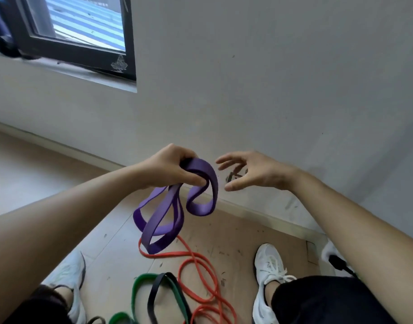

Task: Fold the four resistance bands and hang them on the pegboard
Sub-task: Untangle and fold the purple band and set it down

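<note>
Purple band (175,206), flat rubbery loops, pinched in left hand (170,167); right hand (252,170) spread, empty

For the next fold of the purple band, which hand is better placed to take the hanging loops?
The right hand, probably. It is open and empty, right beside the purple resistance band. The left hand already grips the band's top, so it likely cannot let go.
</note>
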`<state>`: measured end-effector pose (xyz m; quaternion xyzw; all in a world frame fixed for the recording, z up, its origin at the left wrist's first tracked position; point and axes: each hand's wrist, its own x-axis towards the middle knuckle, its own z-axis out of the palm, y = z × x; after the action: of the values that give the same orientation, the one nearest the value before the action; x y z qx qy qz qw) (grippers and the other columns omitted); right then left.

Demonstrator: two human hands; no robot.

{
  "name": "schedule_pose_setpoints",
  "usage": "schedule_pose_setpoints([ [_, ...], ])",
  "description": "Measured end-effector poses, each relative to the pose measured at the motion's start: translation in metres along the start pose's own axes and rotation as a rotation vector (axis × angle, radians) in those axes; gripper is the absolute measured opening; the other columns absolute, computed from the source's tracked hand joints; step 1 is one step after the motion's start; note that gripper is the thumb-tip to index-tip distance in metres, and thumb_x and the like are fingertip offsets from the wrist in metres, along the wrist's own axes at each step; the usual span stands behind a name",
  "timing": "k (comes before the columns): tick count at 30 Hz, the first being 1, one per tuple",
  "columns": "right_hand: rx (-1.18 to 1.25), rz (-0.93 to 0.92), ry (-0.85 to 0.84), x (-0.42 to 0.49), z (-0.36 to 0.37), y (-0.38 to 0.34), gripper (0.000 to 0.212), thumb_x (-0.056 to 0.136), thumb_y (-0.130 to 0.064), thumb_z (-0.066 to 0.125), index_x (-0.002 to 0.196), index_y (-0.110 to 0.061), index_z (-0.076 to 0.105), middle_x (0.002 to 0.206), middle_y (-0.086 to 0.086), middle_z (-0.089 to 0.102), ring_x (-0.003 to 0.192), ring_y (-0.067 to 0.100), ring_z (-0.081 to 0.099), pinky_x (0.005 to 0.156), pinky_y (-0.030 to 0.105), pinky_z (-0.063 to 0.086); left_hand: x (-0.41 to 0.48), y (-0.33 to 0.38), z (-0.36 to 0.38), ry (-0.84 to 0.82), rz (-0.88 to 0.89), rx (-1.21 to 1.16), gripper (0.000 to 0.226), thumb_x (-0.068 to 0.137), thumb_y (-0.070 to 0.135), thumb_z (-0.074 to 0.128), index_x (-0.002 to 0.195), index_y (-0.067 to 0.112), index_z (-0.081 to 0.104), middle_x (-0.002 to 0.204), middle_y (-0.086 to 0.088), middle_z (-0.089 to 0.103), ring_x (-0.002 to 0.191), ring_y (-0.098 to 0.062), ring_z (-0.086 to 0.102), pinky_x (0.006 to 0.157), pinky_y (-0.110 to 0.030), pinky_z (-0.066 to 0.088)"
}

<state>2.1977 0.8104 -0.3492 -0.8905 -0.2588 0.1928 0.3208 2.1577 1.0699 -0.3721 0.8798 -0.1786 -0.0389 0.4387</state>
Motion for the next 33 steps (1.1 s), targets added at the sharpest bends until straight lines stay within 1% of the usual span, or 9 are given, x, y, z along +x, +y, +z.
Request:
schedule_pose_setpoints([
  [3, -0.078, -0.130, 0.012, 0.012, 0.025, -0.031, 0.049, 0.077, -0.026, 0.088, 0.121, -0.022, 0.067, 0.107, -0.010, 0.070, 0.072, -0.013, 0.059, 0.063, 0.007, 0.043, -0.002, 0.001, -0.002, 0.023, -0.008, 0.023, 0.023, 0.075, 0.026, 0.089, 0.089, 0.016, 0.073, 0.068, -0.001, 0.068, 0.058, -0.009, 0.059, 0.056, -0.023, 0.047],
  [6, -0.111, -0.172, 0.092, 0.024, 0.050, -0.038, 0.029, 0.077, -0.023, 0.088, 0.098, -0.015, 0.070, 0.082, -0.009, 0.065, 0.062, -0.007, 0.054, 0.061, 0.012, 0.038, -0.006, -0.004, -0.007, 0.006, -0.020, 0.048, 0.027, 0.073, 0.028, 0.091, 0.088, 0.015, 0.073, 0.068, -0.003, 0.068, 0.058, -0.010, 0.060, 0.057, -0.025, 0.048],
  [9, -0.110, -0.139, 0.134, 0.028, 0.054, -0.037, 0.022, 0.079, -0.023, 0.085, 0.093, -0.015, 0.071, 0.068, -0.015, 0.064, 0.059, -0.006, 0.055, 0.059, 0.012, 0.037, -0.012, -0.010, -0.011, -0.016, -0.012, 0.037, 0.032, 0.071, 0.033, 0.092, 0.092, 0.016, 0.074, 0.077, -0.008, 0.073, 0.064, -0.018, 0.066, 0.063, -0.032, 0.055],
  [12, -0.009, -0.157, 0.135, 0.026, 0.045, -0.041, 0.019, 0.077, -0.014, 0.084, 0.093, -0.014, 0.074, 0.077, -0.002, 0.071, 0.066, 0.005, 0.061, 0.064, 0.023, 0.047, -0.014, -0.018, -0.016, -0.007, -0.019, 0.055, 0.040, 0.066, 0.034, 0.094, 0.097, 0.023, 0.073, 0.080, 0.002, 0.075, 0.070, -0.013, 0.070, 0.066, -0.029, 0.058],
  [16, 0.039, -0.172, 0.123, 0.020, 0.038, -0.045, 0.018, 0.078, -0.008, 0.082, 0.094, -0.011, 0.076, 0.076, -0.001, 0.071, 0.065, 0.005, 0.061, 0.060, 0.016, 0.046, -0.017, -0.032, -0.017, -0.087, -0.025, 0.167, 0.046, 0.062, 0.042, 0.094, 0.098, 0.028, 0.070, 0.090, 0.009, 0.074, 0.080, -0.009, 0.072, 0.079, -0.035, 0.061],
  [22, -0.052, -0.133, 0.093, 0.021, 0.030, -0.036, 0.018, 0.076, -0.016, 0.085, 0.092, -0.019, 0.078, 0.076, -0.002, 0.073, 0.066, 0.007, 0.062, 0.066, 0.027, 0.049, -0.015, -0.035, -0.022, -0.066, -0.057, 0.221, 0.041, 0.070, 0.037, 0.092, 0.100, 0.025, 0.068, 0.076, 0.010, 0.067, 0.058, -0.005, 0.059, 0.065, -0.032, 0.053],
  [26, -0.051, -0.158, 0.131, 0.020, 0.031, -0.038, 0.018, 0.076, -0.019, 0.087, 0.092, -0.019, 0.078, 0.072, -0.006, 0.071, 0.065, 0.009, 0.059, 0.068, 0.034, 0.049, -0.015, -0.035, -0.030, -0.045, -0.049, 0.113, 0.033, 0.075, 0.032, 0.090, 0.096, 0.022, 0.067, 0.073, 0.001, 0.067, 0.060, -0.011, 0.057, 0.064, -0.032, 0.049],
  [29, 0.026, -0.168, 0.154, 0.019, 0.033, -0.039, 0.020, 0.078, -0.019, 0.087, 0.096, -0.018, 0.078, 0.074, -0.007, 0.072, 0.067, 0.012, 0.060, 0.068, 0.033, 0.051, -0.021, -0.033, -0.027, -0.092, -0.078, 0.013, 0.027, 0.080, 0.028, 0.086, 0.099, 0.019, 0.068, 0.083, 0.000, 0.073, 0.070, -0.017, 0.069, 0.068, -0.031, 0.055],
  [33, 0.156, -0.212, 0.169, 0.017, 0.036, -0.041, 0.018, 0.080, -0.018, 0.085, 0.096, -0.021, 0.078, 0.086, 0.012, 0.074, 0.073, 0.022, 0.059, 0.069, 0.039, 0.050, -0.027, -0.034, 0.000, -0.003, -0.069, -0.129, 0.037, 0.081, 0.024, 0.085, 0.111, 0.018, 0.065, 0.111, 0.000, 0.071, 0.085, -0.023, 0.075, 0.063, -0.026, 0.056],
])
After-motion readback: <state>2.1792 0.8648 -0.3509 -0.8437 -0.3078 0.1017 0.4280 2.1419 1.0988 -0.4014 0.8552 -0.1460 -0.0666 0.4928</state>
